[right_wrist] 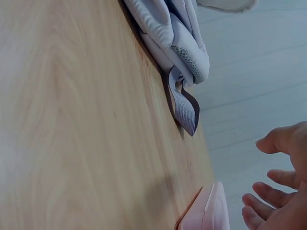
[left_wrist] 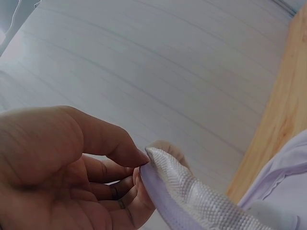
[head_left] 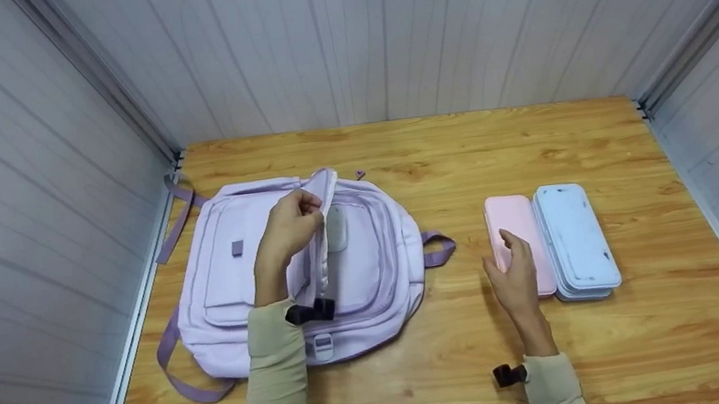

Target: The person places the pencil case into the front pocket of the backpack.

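Note:
A lilac backpack (head_left: 246,339) lies on its back on the wooden table, top loop toward the right. My left hand (head_left: 290,227) pinches the edge of its front pocket flap (left_wrist: 177,206) between thumb and fingers and holds it raised, so the pocket gapes. A pale grey patch (head_left: 336,229) shows beside the flap. My right hand (head_left: 515,279) is above the near left part of a pink pencil case (head_left: 513,210), fingers apart and holding nothing. In the right wrist view a gap shows between the fingers and the pink case. Against its right side lies a light blue case (head_left: 576,237).
Purple straps (head_left: 189,377) trail off the backpack's left side, and a carry loop (head_left: 437,249) sticks out at its right. Pale panel walls (head_left: 346,39) enclose the wooden table (head_left: 423,386) on the left, back and right.

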Motion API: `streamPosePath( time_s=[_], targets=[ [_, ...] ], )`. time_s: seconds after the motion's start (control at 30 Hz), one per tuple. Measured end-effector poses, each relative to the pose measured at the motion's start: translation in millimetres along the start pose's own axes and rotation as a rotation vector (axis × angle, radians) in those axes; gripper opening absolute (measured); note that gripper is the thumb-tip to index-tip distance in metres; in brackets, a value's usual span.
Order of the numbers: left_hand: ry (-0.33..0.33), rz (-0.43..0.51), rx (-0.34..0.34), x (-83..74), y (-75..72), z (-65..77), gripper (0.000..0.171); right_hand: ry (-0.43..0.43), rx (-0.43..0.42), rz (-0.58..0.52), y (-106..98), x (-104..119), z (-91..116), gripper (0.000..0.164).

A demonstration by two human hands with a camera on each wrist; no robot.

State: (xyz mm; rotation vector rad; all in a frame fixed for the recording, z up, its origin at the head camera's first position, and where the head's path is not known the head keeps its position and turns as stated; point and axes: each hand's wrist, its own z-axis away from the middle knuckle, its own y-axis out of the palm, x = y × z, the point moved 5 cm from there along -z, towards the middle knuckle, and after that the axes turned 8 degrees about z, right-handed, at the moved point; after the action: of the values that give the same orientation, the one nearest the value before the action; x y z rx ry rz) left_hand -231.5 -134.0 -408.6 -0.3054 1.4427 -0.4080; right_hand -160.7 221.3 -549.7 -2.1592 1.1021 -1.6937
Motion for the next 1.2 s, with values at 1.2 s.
streamPosePath(
  time_s=[1.2],
  targets=[
    [0.002,-0.012,-0.006,-1.2,-1.8,1.8,0.025,0.326,0.083,0.311,-31.0,-43.2,35.5,0.087]
  ],
)
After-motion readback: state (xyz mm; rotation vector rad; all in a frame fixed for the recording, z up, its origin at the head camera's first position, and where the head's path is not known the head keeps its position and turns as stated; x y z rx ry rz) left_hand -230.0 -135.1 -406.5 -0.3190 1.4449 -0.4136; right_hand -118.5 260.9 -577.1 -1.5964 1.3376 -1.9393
